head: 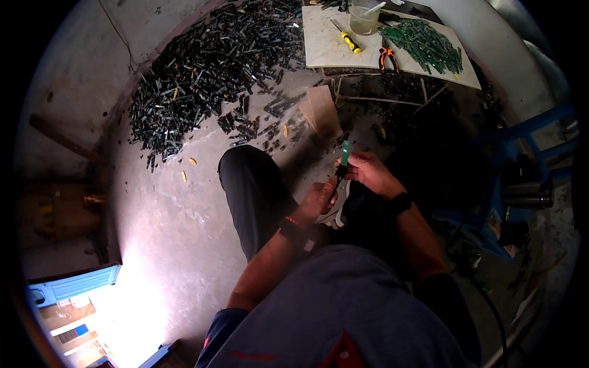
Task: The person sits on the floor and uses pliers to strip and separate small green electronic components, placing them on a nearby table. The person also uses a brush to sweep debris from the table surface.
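Note:
My right hand (368, 172) pinches a small green circuit board strip (345, 154), which stands up from its fingertips. Just left of it, my left hand (318, 197) is closed around a dark, narrow object (339, 177) that reaches up to the lower end of the strip; its exact kind cannot be told. Both hands are close together above my lap. Ahead of them, a pale board (322, 43) serves as a tabletop and carries a yellow and black screwdriver (347, 40), orange and black pliers (389, 60), a clear plastic cup (363, 20) and a heap of green circuit board strips (423, 43).
A big pile of dark strip-shaped pieces (198, 87) covers the floor along the wall. Brown cardboard (323, 112) lies before the table. At right stands a blue metal stool or frame (487, 221) with a dark metal cylinder (527, 195). Bright light enters through a doorway at lower left.

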A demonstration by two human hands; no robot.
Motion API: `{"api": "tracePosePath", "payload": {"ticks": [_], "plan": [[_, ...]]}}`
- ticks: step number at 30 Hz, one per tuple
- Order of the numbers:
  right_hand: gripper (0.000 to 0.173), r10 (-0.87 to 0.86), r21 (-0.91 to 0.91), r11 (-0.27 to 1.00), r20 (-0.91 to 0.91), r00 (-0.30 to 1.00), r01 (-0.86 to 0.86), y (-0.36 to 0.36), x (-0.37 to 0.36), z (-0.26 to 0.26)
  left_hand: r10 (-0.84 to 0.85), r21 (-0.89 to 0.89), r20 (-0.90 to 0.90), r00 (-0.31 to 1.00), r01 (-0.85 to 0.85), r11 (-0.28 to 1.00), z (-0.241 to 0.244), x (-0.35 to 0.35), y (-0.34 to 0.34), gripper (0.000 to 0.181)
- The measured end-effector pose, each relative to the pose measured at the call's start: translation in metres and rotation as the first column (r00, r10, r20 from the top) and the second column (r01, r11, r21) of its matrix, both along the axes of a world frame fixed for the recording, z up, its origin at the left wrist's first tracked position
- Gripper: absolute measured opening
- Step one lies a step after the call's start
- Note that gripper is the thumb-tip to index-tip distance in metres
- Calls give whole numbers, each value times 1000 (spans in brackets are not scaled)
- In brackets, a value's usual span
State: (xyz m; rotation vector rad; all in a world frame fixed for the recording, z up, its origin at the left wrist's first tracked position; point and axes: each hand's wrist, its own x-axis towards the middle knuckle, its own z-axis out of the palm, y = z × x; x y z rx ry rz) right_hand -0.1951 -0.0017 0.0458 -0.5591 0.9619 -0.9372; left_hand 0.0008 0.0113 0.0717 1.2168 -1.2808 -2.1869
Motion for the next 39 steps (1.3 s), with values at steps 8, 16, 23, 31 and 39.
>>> {"api": "tracePosePath", "payload": {"ticks": [8, 16, 23, 31, 39], "plan": [[20, -14, 171, 985, 174, 985, -16, 2, -1, -12, 4, -25, -1, 1000, -4, 1000, -20, 0, 1, 54], [19, -36, 72, 997, 120, 992, 27, 5, 11, -1, -11, -354, -230, 973, -73, 932, -110, -2, 1, 47], [19, -38, 1, 999, 283, 958, 40, 5, 9, -5, 141, -166, -66, 988, -150, 975, -56, -6, 2, 52], [22, -63, 10, 998, 211, 976, 63, 5, 12, -5, 128, -308, -100, 987, -153, 939, -65, -3, 3, 54], [22, -31, -31, 999, 115, 993, 35, 6, 12, -5, 74, -215, -110, 991, -97, 972, -76, -1, 3, 48]]}}
